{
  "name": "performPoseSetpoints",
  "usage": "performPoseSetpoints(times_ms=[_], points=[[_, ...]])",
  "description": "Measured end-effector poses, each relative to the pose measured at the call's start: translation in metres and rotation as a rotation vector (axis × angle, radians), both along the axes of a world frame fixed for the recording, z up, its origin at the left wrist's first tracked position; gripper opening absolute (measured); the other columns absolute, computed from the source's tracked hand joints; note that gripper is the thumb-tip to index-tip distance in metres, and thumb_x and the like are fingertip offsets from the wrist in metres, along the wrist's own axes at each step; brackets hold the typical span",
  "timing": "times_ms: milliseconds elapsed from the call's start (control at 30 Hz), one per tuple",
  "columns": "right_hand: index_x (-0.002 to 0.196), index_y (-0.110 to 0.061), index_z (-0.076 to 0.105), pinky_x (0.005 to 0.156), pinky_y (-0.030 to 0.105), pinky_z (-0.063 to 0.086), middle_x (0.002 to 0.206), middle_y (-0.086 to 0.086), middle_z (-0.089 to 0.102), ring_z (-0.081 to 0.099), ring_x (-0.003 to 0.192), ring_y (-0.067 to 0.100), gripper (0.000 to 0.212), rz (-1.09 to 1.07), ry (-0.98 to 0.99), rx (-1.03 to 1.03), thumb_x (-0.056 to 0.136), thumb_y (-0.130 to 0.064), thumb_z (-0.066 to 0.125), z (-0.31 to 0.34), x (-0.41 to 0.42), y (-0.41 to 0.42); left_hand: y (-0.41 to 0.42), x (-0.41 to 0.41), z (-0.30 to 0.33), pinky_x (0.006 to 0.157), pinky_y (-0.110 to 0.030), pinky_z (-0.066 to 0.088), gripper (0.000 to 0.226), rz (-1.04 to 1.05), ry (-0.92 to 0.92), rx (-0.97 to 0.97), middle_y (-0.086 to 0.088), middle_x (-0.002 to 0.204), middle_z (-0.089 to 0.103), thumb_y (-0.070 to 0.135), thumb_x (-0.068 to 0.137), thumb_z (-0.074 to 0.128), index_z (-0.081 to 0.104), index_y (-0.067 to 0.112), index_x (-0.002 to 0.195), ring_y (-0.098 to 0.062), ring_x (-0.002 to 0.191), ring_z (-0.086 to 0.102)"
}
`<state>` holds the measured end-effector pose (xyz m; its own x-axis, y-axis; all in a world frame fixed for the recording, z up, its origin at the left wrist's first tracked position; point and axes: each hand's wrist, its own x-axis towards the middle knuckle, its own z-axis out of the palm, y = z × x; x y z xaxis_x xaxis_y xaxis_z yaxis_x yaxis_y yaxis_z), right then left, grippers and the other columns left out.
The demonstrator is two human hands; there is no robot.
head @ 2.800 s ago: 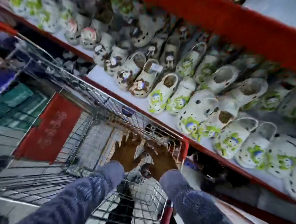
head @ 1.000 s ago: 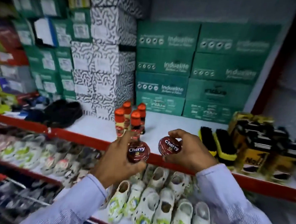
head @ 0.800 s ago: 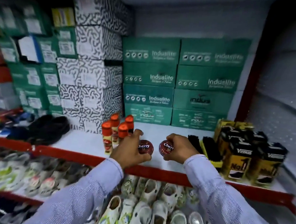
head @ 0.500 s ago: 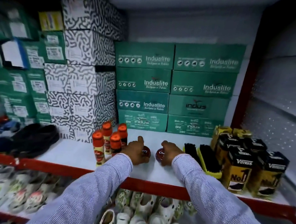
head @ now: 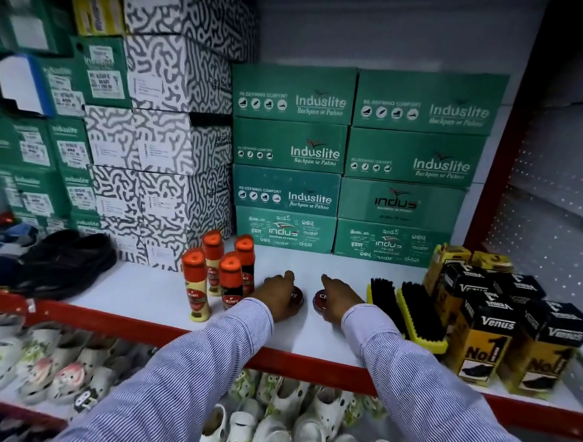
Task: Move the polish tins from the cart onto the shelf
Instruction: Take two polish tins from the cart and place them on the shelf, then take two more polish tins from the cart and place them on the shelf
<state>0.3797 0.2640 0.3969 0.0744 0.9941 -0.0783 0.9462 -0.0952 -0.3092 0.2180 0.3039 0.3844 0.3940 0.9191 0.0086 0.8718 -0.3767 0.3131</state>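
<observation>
Two round dark-red polish tins rest side by side on the white shelf, between the bottles and the brushes. My left hand is closed over the left tin, which shows only at its right edge. My right hand grips the right tin, whose lid lettering is half hidden by the fingers. Both tins appear to touch the shelf surface. The cart is out of view.
Several orange-capped polish bottles stand just left of my left hand. Two black brushes lie right of my right hand, then yellow-black Venus boxes. Green shoe boxes stack behind; black shoes at left; white clogs below.
Both hands lifted a tin each from the cart up to the shelf, then pushed them further back and down onto the shelf surface between the bottles and brushes.
</observation>
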Motion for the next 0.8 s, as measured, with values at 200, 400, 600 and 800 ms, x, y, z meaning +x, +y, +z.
performPoseSetpoints(times_ms=[200,400,600,800], points=[[0.152,-0.009,0.024,0.120,0.049,0.024,0.161,0.015,0.024,0.020,0.149,0.036,0.063,0.060,-0.014,0.217,0.093,-0.016,0.047,-0.003,-0.009,-0.040,-0.064,-0.016,0.024,0.119,-0.050,0.036,0.061,-0.127,0.054,0.185,-0.023,0.161,0.030,0.015,0.095,0.052,0.031,0.003,0.151,-0.039,0.149,0.031],[0.155,-0.018,0.017,0.124,0.047,0.016,0.166,0.007,0.011,0.004,0.153,0.030,0.073,0.099,0.053,0.470,0.090,-0.019,0.051,-0.019,-0.040,-0.143,-0.150,-0.065,-0.006,0.123,-0.054,0.030,0.073,-0.186,0.035,0.438,-0.009,0.169,0.020,0.026,0.088,0.054,0.025,0.018,0.155,-0.032,0.157,0.018],[0.154,-0.026,0.021,0.123,0.039,0.016,0.166,0.001,0.011,0.002,0.154,0.023,0.071,0.220,0.125,0.492,0.091,-0.029,0.054,-0.092,-0.083,-0.227,-0.234,-0.133,-0.103,0.122,-0.056,0.029,0.079,-0.129,0.071,0.475,-0.010,0.169,0.020,0.039,0.089,0.058,0.024,0.020,0.158,-0.034,0.157,0.016],[0.154,-0.024,0.022,0.122,0.049,0.019,0.166,0.004,0.008,-0.001,0.153,0.030,0.068,0.382,0.157,0.173,0.092,-0.027,0.050,-0.205,-0.144,-0.274,-0.301,-0.193,-0.227,0.121,-0.065,0.020,0.083,0.037,0.121,0.103,-0.011,0.171,0.004,0.051,0.093,0.048,0.006,0.028,0.161,-0.041,0.157,0.005]])
